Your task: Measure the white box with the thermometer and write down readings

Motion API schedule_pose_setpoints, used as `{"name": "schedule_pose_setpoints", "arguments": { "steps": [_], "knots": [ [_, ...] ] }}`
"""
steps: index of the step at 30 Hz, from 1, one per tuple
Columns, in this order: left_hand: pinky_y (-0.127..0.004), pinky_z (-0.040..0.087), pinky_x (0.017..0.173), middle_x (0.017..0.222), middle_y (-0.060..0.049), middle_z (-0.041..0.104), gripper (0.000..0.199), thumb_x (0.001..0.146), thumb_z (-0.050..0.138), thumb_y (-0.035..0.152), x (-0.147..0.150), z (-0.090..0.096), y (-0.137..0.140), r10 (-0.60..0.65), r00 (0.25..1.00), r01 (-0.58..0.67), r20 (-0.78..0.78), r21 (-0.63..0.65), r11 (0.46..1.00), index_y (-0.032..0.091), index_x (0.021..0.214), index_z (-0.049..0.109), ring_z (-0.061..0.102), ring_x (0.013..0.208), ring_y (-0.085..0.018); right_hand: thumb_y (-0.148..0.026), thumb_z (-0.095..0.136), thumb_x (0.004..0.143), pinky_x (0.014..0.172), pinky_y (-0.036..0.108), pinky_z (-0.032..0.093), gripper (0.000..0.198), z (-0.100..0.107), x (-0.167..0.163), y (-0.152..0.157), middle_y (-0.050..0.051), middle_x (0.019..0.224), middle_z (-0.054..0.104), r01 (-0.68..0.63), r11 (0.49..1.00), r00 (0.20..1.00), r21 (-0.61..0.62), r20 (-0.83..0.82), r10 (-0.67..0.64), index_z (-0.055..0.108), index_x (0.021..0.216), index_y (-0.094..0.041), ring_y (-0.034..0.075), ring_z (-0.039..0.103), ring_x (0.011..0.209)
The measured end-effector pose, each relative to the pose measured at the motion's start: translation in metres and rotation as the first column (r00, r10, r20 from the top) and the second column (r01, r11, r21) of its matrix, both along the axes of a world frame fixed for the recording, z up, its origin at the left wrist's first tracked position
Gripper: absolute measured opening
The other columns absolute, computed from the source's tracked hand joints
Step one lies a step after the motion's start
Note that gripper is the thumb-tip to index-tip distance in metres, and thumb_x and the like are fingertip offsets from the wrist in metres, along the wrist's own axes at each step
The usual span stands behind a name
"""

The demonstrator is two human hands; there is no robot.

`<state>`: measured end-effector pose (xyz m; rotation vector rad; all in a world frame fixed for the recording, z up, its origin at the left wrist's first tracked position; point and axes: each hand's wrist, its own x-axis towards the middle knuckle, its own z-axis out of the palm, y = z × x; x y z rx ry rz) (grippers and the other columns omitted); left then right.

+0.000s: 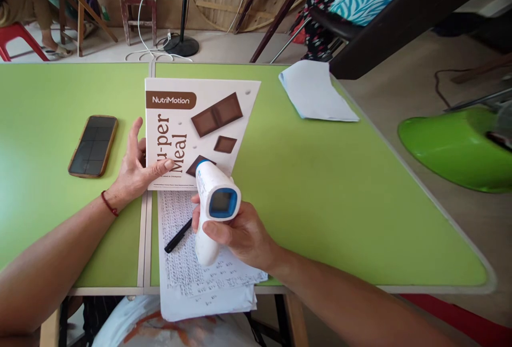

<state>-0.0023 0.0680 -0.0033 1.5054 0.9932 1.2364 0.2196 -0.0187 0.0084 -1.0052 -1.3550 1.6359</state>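
Note:
In my left hand (pixel 138 168) is a white box (pixel 216 160) printed with "NutriMotion" and brown chocolate pieces. The thumb lies across the box's front and the other fingers pass behind its left edge. My right hand (pixel 240 235) is wrapped round the handle of a white infrared thermometer (pixel 208 189), whose blue-framed dark screen faces me. The thermometer's front end overlaps the lower part of the box; whether they touch, I cannot tell. Below the box lie handwritten sheets of paper (pixel 214 283), with a black pen (pixel 178 235) on them, partly hidden by my right hand.
A phone (pixel 93 146) in a brown case lies on the green table (pixel 320 187), left of the box. White folded papers (pixel 316 91) rest near the far right edge. A green chair (pixel 456 144) stands at the right. Another person's legs (pixel 46 21) show at the far left.

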Motion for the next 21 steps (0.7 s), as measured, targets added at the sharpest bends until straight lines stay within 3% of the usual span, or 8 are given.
{"name": "schedule_pose_setpoints", "arguments": {
  "steps": [5,8,9,11,13,14,16,21],
  "knots": [
    [-0.056,0.058,0.098,0.123,-0.013,0.070,0.115,0.074,0.085,0.062,-0.001,-0.001,0.001,0.000,1.000,0.000,-0.009,0.008,1.000,0.028,0.162,0.020,0.067,0.121,-0.038,-0.046,0.074,0.082,0.056,0.034,0.054,0.029,0.005,-0.002,0.001,0.000,0.067,0.065,-0.006,0.997,0.999,0.071,0.038,0.003,0.058,0.074,-0.024,0.016,0.060,0.059],
    [-0.057,0.057,0.100,0.126,-0.012,0.069,0.114,0.072,0.087,0.062,-0.002,0.001,0.001,0.013,1.000,-0.012,-0.022,0.031,0.999,0.029,0.161,0.023,0.066,0.122,-0.039,-0.036,0.073,0.081,0.048,0.029,0.048,0.023,0.008,0.004,0.005,-0.004,0.060,0.059,0.072,0.958,0.983,0.277,0.144,-0.116,0.056,0.072,-0.024,0.013,0.054,0.052],
    [-0.057,0.057,0.102,0.129,-0.013,0.068,0.114,0.071,0.088,0.061,-0.002,0.002,0.001,0.017,0.999,-0.015,-0.027,0.042,0.999,0.029,0.161,0.024,0.066,0.123,-0.039,-0.032,0.075,0.079,0.047,0.028,0.047,0.021,0.009,0.007,0.008,-0.004,0.060,0.059,0.115,0.914,0.963,0.389,0.180,-0.198,0.057,0.073,-0.024,0.013,0.053,0.051],
    [-0.059,0.055,0.106,0.133,-0.013,0.067,0.115,0.070,0.089,0.059,-0.002,0.004,0.001,0.015,0.999,-0.013,-0.029,0.054,0.998,0.030,0.161,0.025,0.064,0.126,-0.040,-0.028,0.078,0.075,0.047,0.029,0.049,0.019,0.009,0.018,0.017,-0.003,0.065,0.063,0.202,0.767,0.897,0.610,0.200,-0.395,0.060,0.080,-0.025,0.014,0.056,0.054],
    [-0.060,0.053,0.108,0.134,-0.013,0.066,0.116,0.070,0.090,0.058,-0.002,0.005,0.001,0.008,1.000,-0.007,-0.016,0.055,0.998,0.030,0.161,0.024,0.063,0.129,-0.041,-0.031,0.078,0.076,0.051,0.032,0.054,0.025,0.009,0.031,0.030,0.002,0.078,0.070,0.272,0.621,0.803,0.735,0.182,-0.567,0.063,0.094,-0.024,0.019,0.064,0.063],
    [-0.060,0.053,0.109,0.135,-0.013,0.066,0.116,0.071,0.089,0.058,-0.003,0.005,0.002,0.005,1.000,-0.005,-0.004,0.053,0.999,0.030,0.162,0.023,0.062,0.130,-0.041,-0.033,0.076,0.078,0.054,0.034,0.057,0.029,0.009,0.039,0.036,0.005,0.085,0.073,0.289,0.589,0.748,0.755,0.206,-0.631,0.063,0.102,-0.023,0.021,0.067,0.068],
    [-0.058,0.054,0.107,0.133,-0.013,0.067,0.113,0.073,0.088,0.057,-0.004,0.005,0.003,0.002,1.000,-0.004,0.023,0.058,0.998,0.030,0.161,0.023,0.063,0.128,-0.040,-0.035,0.072,0.079,0.062,0.040,0.061,0.038,0.007,0.054,0.050,0.011,0.096,0.075,0.266,0.607,0.654,0.749,0.323,-0.685,0.063,0.113,-0.021,0.026,0.072,0.077],
    [-0.051,0.059,0.103,0.143,-0.013,0.061,0.110,0.076,0.088,0.052,-0.006,0.005,0.008,-0.038,0.995,0.024,0.097,0.141,0.990,0.035,0.161,0.020,0.065,0.127,-0.036,-0.025,0.067,0.076,0.079,0.047,0.060,0.046,0.000,0.083,0.074,0.013,0.109,0.075,0.021,0.834,0.510,0.551,0.711,-0.483,0.066,0.122,-0.019,0.033,0.072,0.095]
  ]
}}
